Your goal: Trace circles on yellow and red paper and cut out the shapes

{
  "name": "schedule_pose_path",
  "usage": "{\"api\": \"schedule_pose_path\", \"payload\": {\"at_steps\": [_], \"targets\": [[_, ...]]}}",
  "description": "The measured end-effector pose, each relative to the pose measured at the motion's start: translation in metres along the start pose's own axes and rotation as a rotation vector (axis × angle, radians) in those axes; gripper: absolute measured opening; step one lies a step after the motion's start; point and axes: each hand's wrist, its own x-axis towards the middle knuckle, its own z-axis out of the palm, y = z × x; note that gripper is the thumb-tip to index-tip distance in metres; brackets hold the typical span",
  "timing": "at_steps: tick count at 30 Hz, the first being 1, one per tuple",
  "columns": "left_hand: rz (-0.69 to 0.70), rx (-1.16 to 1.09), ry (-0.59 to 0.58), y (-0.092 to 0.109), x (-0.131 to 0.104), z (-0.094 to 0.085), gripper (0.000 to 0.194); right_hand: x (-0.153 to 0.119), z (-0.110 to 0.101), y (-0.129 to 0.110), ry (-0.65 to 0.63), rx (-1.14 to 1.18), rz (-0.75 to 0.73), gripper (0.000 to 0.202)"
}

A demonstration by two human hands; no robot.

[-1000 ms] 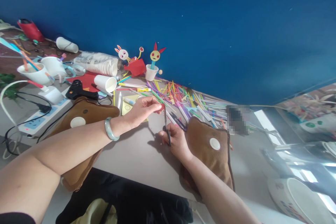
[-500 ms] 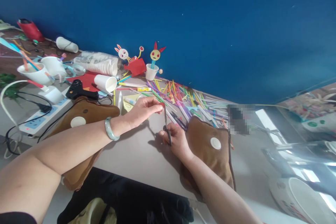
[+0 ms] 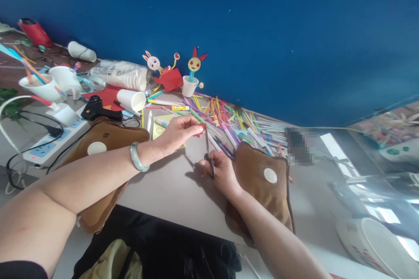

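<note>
My right hand (image 3: 223,171) is wrapped round the handles of dark scissors (image 3: 207,155), whose blades point up toward my left fingertips. Between the thumb and fingers of my left hand (image 3: 180,133) a tiny red piece (image 3: 203,127), perhaps paper, is pinched right beside the blades. Both hands are above the pale table (image 3: 163,187). Behind the scissors lies a second dark pair of scissors (image 3: 223,147). A brown cushion-like pouch (image 3: 258,183) with a white disc lies under my right forearm, and a similar brown pouch (image 3: 108,139) under my left.
Coloured sticks and straws (image 3: 225,117) cover the back. A small cup figure (image 3: 189,86) with red ears stands by the wall. Paper cups (image 3: 124,76), a black glue gun (image 3: 100,109), and a power strip (image 3: 46,144) with cables are on the left. A white bucket (image 3: 353,239) stands at right.
My hands hold almost the same pose. A bit more red shows at my left fingertips by the scissor blades. The view has shifted slightly.
</note>
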Motion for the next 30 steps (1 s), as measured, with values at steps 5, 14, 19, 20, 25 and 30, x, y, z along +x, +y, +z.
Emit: {"api": "schedule_pose_path", "payload": {"at_steps": [5, 14, 19, 20, 25, 30], "targets": [[-0.012, -0.031, 0.017, -0.0005, 0.0011, -0.0007, 0.016, -0.0002, -0.0004, 0.0, -0.005, -0.001, 0.004, 0.052], [-0.01, -0.052, 0.044, 0.0006, 0.0028, -0.0015, 0.015, -0.0001, 0.0007, -0.0001, -0.008, 0.016, 0.004, 0.052], [-0.017, -0.053, 0.039, -0.0008, 0.0024, -0.0011, 0.014, 0.0, 0.0005, -0.0001, -0.004, -0.004, 0.001, 0.053], [-0.019, -0.046, 0.03, -0.0007, 0.0021, -0.0012, 0.015, 0.0, 0.0005, 0.0, -0.002, -0.002, 0.001, 0.053], [-0.011, -0.004, -0.021, -0.0014, 0.0005, -0.0019, 0.018, 0.0002, 0.0008, 0.0016, -0.004, 0.008, -0.003, 0.055], [-0.015, 0.007, -0.023, -0.0008, -0.0001, -0.0004, 0.018, 0.0006, 0.0006, 0.0032, -0.004, -0.008, -0.025, 0.056]]}}
